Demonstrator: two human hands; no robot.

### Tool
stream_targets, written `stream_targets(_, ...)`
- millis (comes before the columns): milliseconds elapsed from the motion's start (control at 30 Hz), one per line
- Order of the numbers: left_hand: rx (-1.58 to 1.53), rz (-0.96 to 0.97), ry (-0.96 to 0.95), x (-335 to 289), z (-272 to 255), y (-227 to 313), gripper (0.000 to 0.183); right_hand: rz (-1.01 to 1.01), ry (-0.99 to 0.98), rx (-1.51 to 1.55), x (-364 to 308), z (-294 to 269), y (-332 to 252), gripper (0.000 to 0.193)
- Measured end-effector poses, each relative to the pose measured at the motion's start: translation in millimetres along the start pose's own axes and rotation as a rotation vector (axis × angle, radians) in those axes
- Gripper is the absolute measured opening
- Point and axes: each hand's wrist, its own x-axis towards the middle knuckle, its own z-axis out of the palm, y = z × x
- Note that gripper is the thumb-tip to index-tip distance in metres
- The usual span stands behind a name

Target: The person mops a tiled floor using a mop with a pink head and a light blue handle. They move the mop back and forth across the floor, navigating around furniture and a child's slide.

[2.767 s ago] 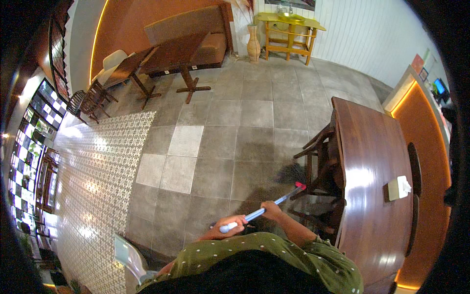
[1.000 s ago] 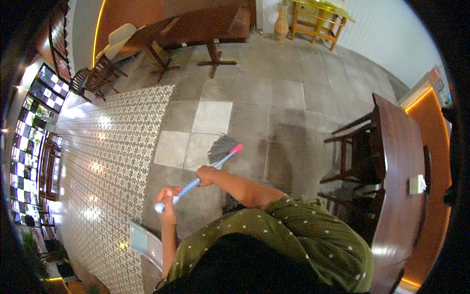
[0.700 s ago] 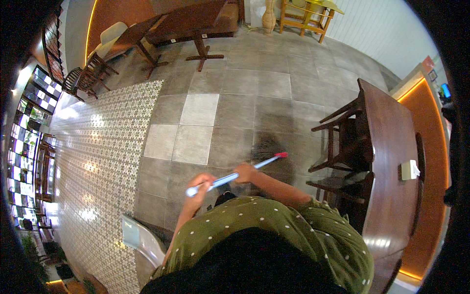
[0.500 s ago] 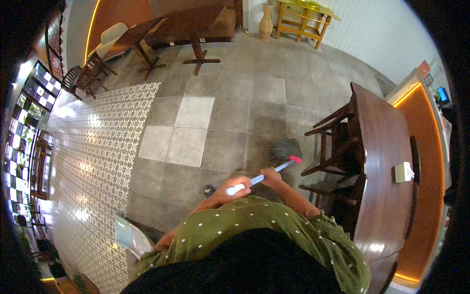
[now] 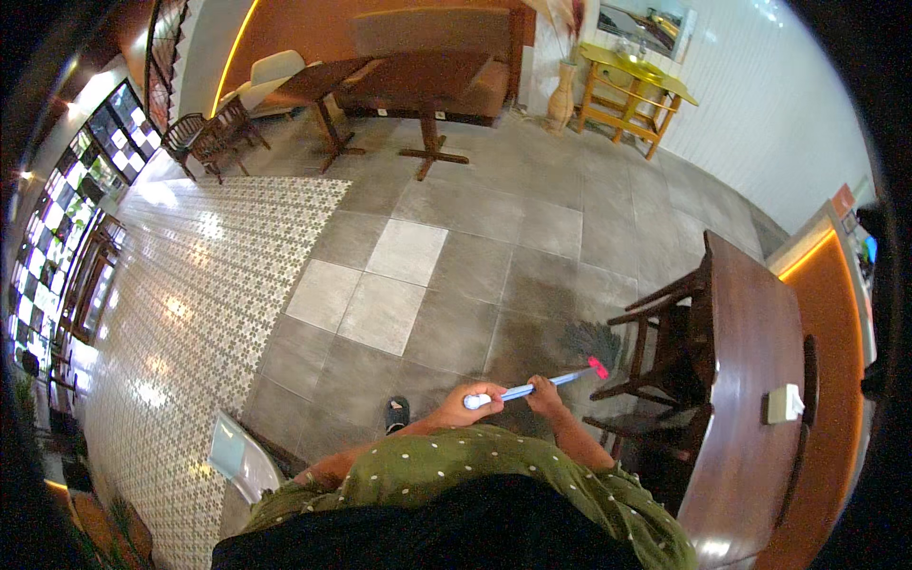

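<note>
A long-handled broom [image 5: 573, 378] with a light blue stick slants from my waist out to the right. Its pink collar [image 5: 597, 368] joins the stick to dark, fanned bristles [image 5: 589, 340] on the grey tiles beside a chair. My left hand [image 5: 470, 407] is closed round the stick near its pale top end. Farther down, my right hand [image 5: 544, 396] also wraps the stick. Some bristles blur into the dark floor, so their exact edge is unclear.
Wooden chairs [image 5: 655, 342] stand at a long dark table [image 5: 750, 351] on my right, with a white tissue box [image 5: 785, 404] on it. A pale chair [image 5: 245, 456] is close at my left. Farther off are pedestal tables [image 5: 427, 81], a vase [image 5: 561, 95] and a yellow wooden stand [image 5: 627, 90].
The view has tilted up and turned, so the room sits lower in it. Against the floor, the bristles look more fanned and nearer the chair. Both hands still grip the stick.
</note>
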Motion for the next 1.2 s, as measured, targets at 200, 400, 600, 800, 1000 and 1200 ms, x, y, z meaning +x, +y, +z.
stream_targets(200,0.143,0.243,-0.189,-22.2,-82.3,19.3,0.015,0.064,-0.214,-0.203,52.4,21.1,-50.7,0.039)
stream_targets(400,0.271,0.216,-0.133,-77.7,-212.4,59.2,0.034,-0.237,0.287,0.108,115.3,78.4,-177.0,0.020)
stream_targets(600,0.404,0.120,0.031,-151.4,-361.0,118.0,0.024,-0.367,0.294,0.340,210.2,135.3,-368.3,0.023)
stream_targets(800,0.321,0.002,0.344,-194.9,-438.0,176.8,0.014,-0.638,-0.035,0.709,289.3,161.4,-516.6,0.026)
stream_targets(1000,0.434,0.202,0.286,-178.3,-406.1,166.9,0.009,-0.744,-0.485,0.601,303.0,161.3,-536.7,0.031)
stream_targets(1200,0.299,0.163,0.489,-177.6,-361.5,158.7,0.009,-0.688,-0.499,0.411,287.2,151.4,-513.5,0.033)
